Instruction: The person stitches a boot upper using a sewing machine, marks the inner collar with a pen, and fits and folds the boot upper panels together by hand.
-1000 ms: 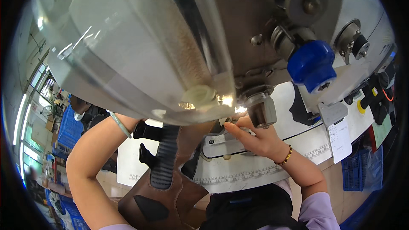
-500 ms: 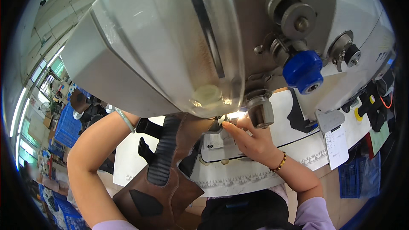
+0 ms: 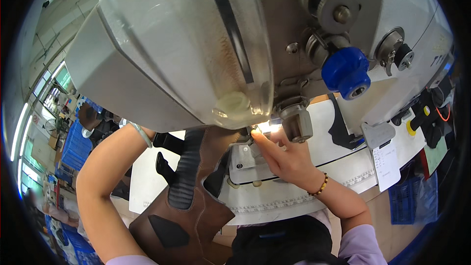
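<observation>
A brown leather boot upper [image 3: 214, 216] with a black ribbed panel [image 3: 182, 186] and black pull tabs [image 3: 166, 168] hangs over the bed's near edge. Its far end runs under the head of a sewing machine [image 3: 171, 54]. My right hand [image 3: 289, 159] is at the lit stitching area, index finger stretched to the upper's edge and the other fingers bent. A small pale bit shows at its fingertip, too small to name. My left forearm [image 3: 105, 172], with a bangle [image 3: 141, 134], reaches round the upper's left side; the machine head hides that hand's fingers.
A blue tension knob [image 3: 346, 72] juts from the machine's right side. The white table [image 3: 338, 162] has a ruler strip along its near edge; a dark cut piece [image 3: 338, 130] lies on it. A paper card [image 3: 387, 167] hangs at right above a blue crate [image 3: 405, 200].
My right fingertips have moved slightly toward the stitching point. The upper's far end has shifted a little, and more of the metal plate beside it shows. The whole view has shifted slightly.
</observation>
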Available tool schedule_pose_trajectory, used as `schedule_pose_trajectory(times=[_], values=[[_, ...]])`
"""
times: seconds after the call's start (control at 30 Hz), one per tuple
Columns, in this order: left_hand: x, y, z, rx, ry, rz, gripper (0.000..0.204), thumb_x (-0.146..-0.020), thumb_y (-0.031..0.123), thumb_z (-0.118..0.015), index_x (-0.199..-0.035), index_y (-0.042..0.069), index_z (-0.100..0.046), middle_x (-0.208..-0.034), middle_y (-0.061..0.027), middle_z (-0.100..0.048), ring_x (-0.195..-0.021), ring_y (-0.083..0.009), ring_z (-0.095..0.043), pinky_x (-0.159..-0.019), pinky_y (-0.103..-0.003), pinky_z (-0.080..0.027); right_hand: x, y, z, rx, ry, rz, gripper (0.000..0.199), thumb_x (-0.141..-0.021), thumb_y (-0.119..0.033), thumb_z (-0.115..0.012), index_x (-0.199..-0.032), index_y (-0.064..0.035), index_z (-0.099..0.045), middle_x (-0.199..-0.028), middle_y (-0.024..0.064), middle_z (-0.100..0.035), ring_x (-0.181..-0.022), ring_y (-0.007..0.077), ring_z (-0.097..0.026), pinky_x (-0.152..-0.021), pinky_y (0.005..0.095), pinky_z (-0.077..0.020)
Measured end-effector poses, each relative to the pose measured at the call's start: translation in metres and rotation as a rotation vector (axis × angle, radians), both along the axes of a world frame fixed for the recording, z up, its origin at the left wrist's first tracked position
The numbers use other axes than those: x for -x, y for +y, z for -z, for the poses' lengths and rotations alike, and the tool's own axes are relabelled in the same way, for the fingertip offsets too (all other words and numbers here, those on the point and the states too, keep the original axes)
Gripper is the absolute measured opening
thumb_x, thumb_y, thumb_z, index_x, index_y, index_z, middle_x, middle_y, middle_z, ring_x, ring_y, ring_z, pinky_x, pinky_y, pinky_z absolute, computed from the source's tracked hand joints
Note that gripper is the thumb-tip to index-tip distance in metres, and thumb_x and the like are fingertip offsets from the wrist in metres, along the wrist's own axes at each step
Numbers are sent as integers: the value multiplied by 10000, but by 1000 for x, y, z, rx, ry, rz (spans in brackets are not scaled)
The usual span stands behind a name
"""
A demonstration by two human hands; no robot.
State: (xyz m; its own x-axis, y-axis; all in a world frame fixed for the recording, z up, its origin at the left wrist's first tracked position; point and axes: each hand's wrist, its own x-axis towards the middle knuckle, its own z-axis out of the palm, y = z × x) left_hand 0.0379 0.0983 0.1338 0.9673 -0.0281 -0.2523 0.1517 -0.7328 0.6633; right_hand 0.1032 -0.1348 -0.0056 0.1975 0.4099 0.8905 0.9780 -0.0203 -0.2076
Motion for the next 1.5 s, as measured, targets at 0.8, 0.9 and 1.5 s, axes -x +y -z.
schedule_pose_trajectory(times=[0.8,0.9,1.5], values=[[-11,-8,8,17,-48,22,599,-796,375,-643,-1242,33,-434,-1127,-59,-556,-1006,-133,-535,-843,-244,-438,2,5,5,15,-76,7,388,-659,-35,-613,-1047,-48,-596,-807,16,-496,-701,151,-473,-626,295,-357],[-13,-11,10,26,-41,23,601,-798,370,-642,-1246,31,-428,-1128,-58,-555,-1006,-131,-534,-843,-241,-438,7,1,4,8,-30,-47,378,-714,-92,-647,-1080,-31,-576,-812,44,-514,-714,179,-496,-617,316,-381],[-2,-30,42,269,214,-298,435,-846,341,-605,-1071,-28,-557,-1063,-69,-593,-916,-79,-571,-729,-155,-463,42,-93,76,506,349,42,228,-717,-15,-620,-944,-29,-595,-1032,125,-562,-932,306,-525,-814,371,-427]])
